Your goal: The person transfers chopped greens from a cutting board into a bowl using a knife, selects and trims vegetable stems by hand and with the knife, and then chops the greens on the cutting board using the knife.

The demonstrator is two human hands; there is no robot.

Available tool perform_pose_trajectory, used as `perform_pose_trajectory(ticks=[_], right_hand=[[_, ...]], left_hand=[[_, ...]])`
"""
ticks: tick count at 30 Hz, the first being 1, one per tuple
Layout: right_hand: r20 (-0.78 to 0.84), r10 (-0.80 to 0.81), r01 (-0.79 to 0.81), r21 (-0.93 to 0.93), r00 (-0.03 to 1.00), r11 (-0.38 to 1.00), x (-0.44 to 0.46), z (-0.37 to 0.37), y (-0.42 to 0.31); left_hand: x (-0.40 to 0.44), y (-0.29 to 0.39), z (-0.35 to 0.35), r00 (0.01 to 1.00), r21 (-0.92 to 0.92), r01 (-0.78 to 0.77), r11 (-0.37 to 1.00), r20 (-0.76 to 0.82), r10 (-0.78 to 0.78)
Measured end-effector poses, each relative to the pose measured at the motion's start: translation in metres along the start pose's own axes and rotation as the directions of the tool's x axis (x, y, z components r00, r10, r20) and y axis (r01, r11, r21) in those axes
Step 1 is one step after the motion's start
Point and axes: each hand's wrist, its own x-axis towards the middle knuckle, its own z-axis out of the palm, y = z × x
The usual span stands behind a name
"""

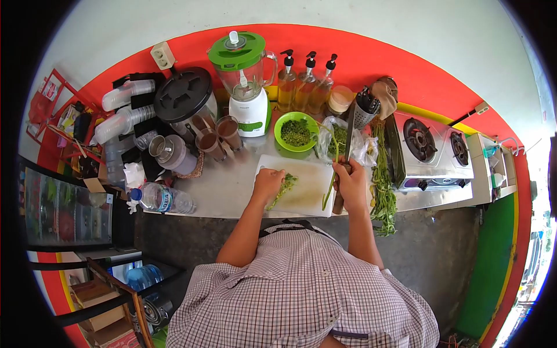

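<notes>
Stem (pixel 329 188), long and green, is running past the fingertips of the right hand (pixel 351 183), its lower length lying over the right part of the white cutting board (pixel 309 184). From where I am standing, that hand is pinching the stem between thumb and fingers while also appearing to be gripping a knife (pixel 350 137), whose blade is pointing away from the wearer. The left hand (pixel 268 183) is resting in a loose curl at the left of the board, just beside leafy greens (pixel 282 191); whether its fingertips are pinching any of them, I am unable to tell. In my judgement, the stem is likely to be handling as light and springy, bending before snapping, perhaps slippery if wet; its thicker lower part is seeming the sounder place for a hold, clear of the blade. The leafy greens are looking soft and easily bruised, thus calling for a gentle gathering pinch. Similar stalks (pixel 382 188) are hanging over the counter edge, right of the board.
</notes>
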Motion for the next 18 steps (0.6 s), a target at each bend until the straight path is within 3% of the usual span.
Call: perform_pose_trajectory(ticks=[4,6,10,15,18], right_hand=[[0.086,-0.007,0.012,-0.054,0.996,0.998,0.000,0.005,-0.009],[0.135,-0.005,0.014,-0.067,0.991,0.998,-0.003,0.008,-0.018],[0.227,0.001,0.022,-0.100,0.974,0.995,-0.006,0.010,-0.022],[0.356,-0.026,0.083,-0.145,0.934,0.986,-0.014,0.012,-0.017],[0.395,0.021,0.063,-0.200,0.919,0.978,-0.025,0.012,-0.021]], left_hand=[[-0.003,0.023,-0.005,0.995,-0.126,-0.077,0.989,0.057,0.085],[-0.004,0.035,-0.002,0.981,-0.279,-0.167,0.946,0.047,0.187],[-0.006,0.064,-0.005,0.945,-0.347,-0.250,0.904,0.113,0.305],[-0.028,0.097,-0.010,0.902,-0.551,-0.186,0.814,0.232,0.364],[-0.039,0.103,-0.012,0.917,-0.619,-0.129,0.775,0.223,0.331]])
